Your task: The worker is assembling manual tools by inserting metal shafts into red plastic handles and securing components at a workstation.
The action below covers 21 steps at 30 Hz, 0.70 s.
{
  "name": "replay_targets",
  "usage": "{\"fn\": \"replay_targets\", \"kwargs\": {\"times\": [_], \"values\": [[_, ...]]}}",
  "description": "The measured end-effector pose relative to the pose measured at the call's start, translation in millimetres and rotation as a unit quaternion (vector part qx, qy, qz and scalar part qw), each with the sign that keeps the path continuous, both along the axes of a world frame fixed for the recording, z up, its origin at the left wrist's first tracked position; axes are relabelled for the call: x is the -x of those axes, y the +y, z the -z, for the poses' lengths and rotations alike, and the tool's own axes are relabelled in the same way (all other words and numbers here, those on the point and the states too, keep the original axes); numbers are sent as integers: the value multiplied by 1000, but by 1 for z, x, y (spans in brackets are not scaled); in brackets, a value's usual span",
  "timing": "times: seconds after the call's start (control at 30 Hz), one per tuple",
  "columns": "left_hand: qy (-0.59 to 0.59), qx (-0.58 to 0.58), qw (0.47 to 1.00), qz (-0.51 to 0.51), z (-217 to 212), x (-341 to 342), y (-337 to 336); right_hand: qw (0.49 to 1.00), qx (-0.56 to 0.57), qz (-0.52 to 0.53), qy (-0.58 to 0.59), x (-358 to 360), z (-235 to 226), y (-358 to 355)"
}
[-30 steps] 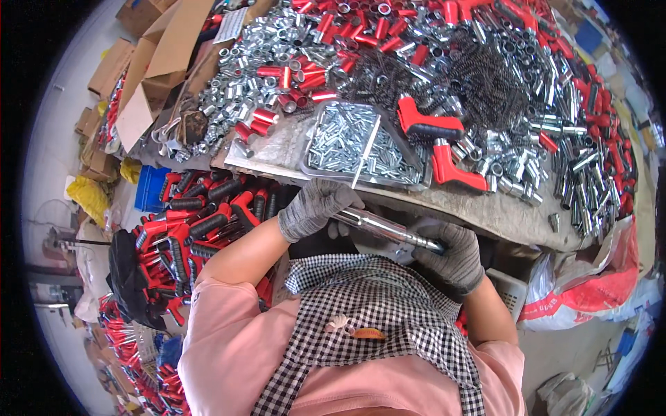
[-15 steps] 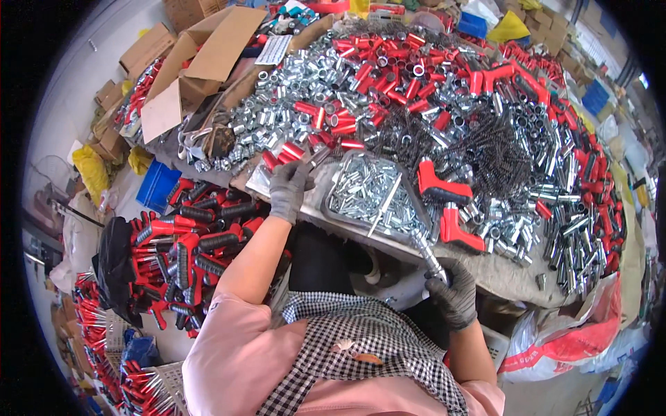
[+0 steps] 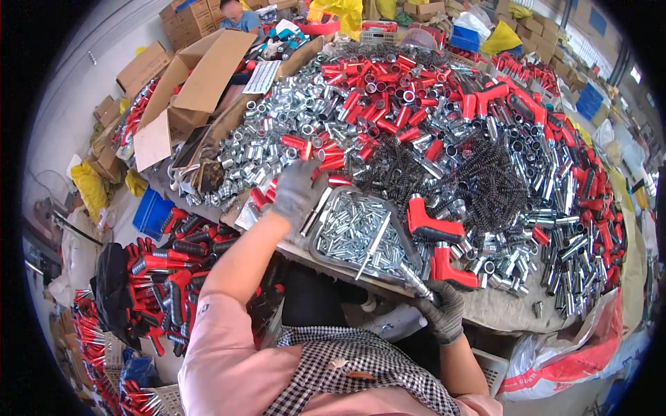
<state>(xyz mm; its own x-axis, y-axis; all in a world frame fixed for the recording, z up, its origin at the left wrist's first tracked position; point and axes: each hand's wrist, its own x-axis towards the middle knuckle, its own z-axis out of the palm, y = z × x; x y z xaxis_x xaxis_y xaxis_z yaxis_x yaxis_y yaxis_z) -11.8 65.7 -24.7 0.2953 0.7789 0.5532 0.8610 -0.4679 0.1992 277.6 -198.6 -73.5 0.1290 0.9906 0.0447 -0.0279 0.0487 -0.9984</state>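
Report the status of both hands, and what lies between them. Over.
Left hand: at the red tubes, grip unclear. Right hand: closed on a metal tube. Between them: clear tray of metal pins.

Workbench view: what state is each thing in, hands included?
Left hand: gloved, stretched toward the red sleeves; grip unclear.
Right hand: gloved, closed around a metal tube.
Metal tube: held, tilted.
Tray: uncovered, well filled with metal pins.
Cardboard box: open, flaps spread.
Black springs: heaped loose.
Red sleeves: scattered.
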Motion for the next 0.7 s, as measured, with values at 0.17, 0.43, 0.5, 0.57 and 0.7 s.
{"fn": "replay_targets", "kwargs": {"times": [0.17,0.43,0.5,0.57,0.7], "values": [[75,154,979,-108,-61,-59,123,999,22,33,-13,-5,14,8],[53,204,967,-146,20,-59,289,998,39,43,18,0,22,9],[48,233,959,-152,19,-50,296,998,34,34,41,1,23,9],[138,295,945,-27,10,-19,299,995,26,22,89,6,23,10],[-530,577,618,65,-55,-40,181,995,13,37,97,0,29,5]]}}
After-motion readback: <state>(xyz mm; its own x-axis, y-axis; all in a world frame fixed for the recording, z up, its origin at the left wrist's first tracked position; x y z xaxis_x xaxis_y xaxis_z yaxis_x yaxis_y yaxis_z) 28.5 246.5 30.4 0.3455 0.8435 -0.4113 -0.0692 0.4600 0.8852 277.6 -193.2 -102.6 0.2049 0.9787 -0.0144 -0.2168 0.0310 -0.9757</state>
